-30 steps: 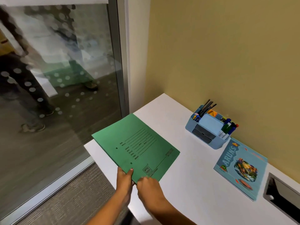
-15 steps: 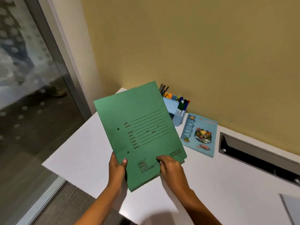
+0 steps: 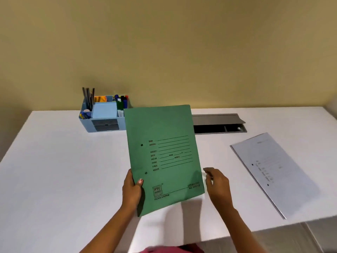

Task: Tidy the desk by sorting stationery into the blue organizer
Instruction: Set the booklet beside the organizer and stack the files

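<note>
On my feed the left hand (image 3: 132,190) grips the matte green card folder (image 3: 162,157) by its lower left edge above the smooth white desk (image 3: 54,170), the right hand (image 3: 218,183) curls beside its right edge, whether grasping I cannot tell, and the boxy blue plastic organizer (image 3: 104,123) stands behind-left at the wall.

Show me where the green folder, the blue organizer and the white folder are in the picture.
green folder (image 3: 162,152): head view, middle of its front cover.
blue organizer (image 3: 85,125): head view, left part of front wall.
white folder (image 3: 273,173): head view, middle of its cover.
</note>
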A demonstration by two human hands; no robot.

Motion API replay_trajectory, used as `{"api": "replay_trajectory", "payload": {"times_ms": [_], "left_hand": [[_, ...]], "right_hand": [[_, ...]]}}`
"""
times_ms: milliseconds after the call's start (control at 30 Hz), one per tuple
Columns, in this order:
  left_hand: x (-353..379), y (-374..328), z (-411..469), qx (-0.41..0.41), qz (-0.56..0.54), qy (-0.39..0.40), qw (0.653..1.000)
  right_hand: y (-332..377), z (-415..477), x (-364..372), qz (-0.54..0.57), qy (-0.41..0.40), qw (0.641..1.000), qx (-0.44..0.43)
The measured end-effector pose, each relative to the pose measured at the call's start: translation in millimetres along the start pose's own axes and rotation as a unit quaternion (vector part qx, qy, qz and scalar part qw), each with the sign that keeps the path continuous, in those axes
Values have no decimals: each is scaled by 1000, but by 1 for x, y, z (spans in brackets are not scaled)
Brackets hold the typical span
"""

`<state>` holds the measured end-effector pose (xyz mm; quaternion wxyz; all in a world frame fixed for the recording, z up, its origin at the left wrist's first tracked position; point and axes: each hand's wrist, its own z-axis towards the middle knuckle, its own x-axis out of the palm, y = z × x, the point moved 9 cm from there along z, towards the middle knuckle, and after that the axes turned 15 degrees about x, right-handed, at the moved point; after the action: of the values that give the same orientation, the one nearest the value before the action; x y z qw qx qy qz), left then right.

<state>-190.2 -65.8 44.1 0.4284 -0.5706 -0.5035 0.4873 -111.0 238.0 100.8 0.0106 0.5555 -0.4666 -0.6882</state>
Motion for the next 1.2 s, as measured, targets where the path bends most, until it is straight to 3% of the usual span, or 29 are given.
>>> {"api": "replay_trajectory", "payload": {"times_ms": [200, 500, 933, 1067, 1200], "left_hand": [[73, 16, -3, -43, 27, 76, 996], [132, 37, 0, -84, 100, 130, 983], [150, 59, 4, -118, 119, 101, 981], [149, 65, 5, -123, 131, 105, 978], [149, 68, 7, -125, 135, 105, 977]], "right_hand": [[-96, 22, -46, -53, -54, 994, 81], [-196, 68, -93, -129, -37, 968, 211], [-260, 101, -95, -319, 35, 921, 221], [-263, 97, -88, -308, 51, 922, 228], [-251, 96, -87, -382, 69, 900, 200]]}}
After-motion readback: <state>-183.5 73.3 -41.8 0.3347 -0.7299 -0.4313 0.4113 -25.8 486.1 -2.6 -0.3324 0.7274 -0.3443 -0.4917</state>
